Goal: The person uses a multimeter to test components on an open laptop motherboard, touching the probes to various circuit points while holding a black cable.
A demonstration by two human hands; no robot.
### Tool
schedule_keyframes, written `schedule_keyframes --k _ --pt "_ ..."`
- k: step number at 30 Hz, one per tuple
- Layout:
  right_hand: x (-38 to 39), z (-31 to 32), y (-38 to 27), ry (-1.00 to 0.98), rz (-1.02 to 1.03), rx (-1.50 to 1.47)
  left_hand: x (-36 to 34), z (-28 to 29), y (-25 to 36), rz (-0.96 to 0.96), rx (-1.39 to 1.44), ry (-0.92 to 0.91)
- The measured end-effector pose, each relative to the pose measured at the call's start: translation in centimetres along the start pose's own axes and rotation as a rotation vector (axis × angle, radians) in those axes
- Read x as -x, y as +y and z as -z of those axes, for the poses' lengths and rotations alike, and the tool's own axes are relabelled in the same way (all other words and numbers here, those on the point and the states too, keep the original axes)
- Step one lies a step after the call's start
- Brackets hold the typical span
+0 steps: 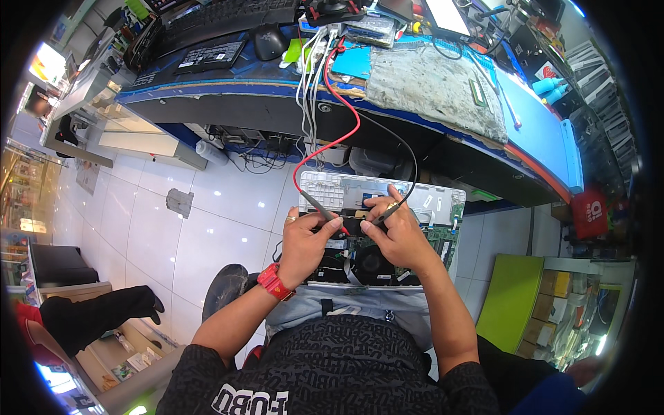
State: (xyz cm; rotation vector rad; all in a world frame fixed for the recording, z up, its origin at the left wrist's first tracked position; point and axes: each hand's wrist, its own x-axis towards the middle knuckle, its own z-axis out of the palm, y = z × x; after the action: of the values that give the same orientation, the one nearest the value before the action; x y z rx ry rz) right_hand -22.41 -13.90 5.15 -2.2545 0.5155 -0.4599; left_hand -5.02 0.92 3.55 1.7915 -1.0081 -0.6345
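Observation:
An opened laptop base [453,200] rests on my lap, its inside facing up, with a green circuit board [446,242] along the right and a round black fan [373,260] near the front. My left hand [302,243] pinches a dark test probe [317,205] on a red lead [357,119]; its red tip end points down at the middle of the laptop. Between the fingers of my right hand [404,238] is a second, black test probe [386,214] on a black lead [416,155], slanting toward the same middle area. Whether either tip touches cannot be made out.
Ahead stands a workbench with a grey stained mat [436,86], a black mouse [268,43], a keyboard [228,19] and a flat black battery [211,57]. White cables [304,104] hang over its edge. A green-sided cabinet [508,301] is at right; another person's leg [104,315] shows at left.

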Motion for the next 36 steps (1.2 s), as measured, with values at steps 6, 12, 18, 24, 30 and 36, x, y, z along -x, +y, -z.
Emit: schedule_keyframes --k 6,12,18,24,30,36 --pt "0.1 0.1 0.4 0.022 0.026 0.007 -0.3 -0.3 -0.3 -0.029 -0.018 0.021" --pt "0.0 -0.2 0.0 0.031 0.004 -0.005 -0.1 -0.1 -0.4 -0.030 -0.020 0.017" --pt "0.1 -0.3 0.1 0.042 -0.002 -0.016 -0.2 0.0 -0.1 -0.036 -0.024 0.000" --pt "0.2 -0.2 0.3 0.046 -0.028 -0.032 -0.2 -0.1 -0.2 -0.038 -0.018 -0.009" --pt "0.1 -0.1 -0.1 0.042 -0.024 -0.021 -0.2 -0.2 -0.6 -0.063 -0.022 0.011" --pt "0.2 -0.1 0.0 0.041 -0.022 -0.020 -0.2 -0.1 -0.2 0.000 -0.009 -0.012"
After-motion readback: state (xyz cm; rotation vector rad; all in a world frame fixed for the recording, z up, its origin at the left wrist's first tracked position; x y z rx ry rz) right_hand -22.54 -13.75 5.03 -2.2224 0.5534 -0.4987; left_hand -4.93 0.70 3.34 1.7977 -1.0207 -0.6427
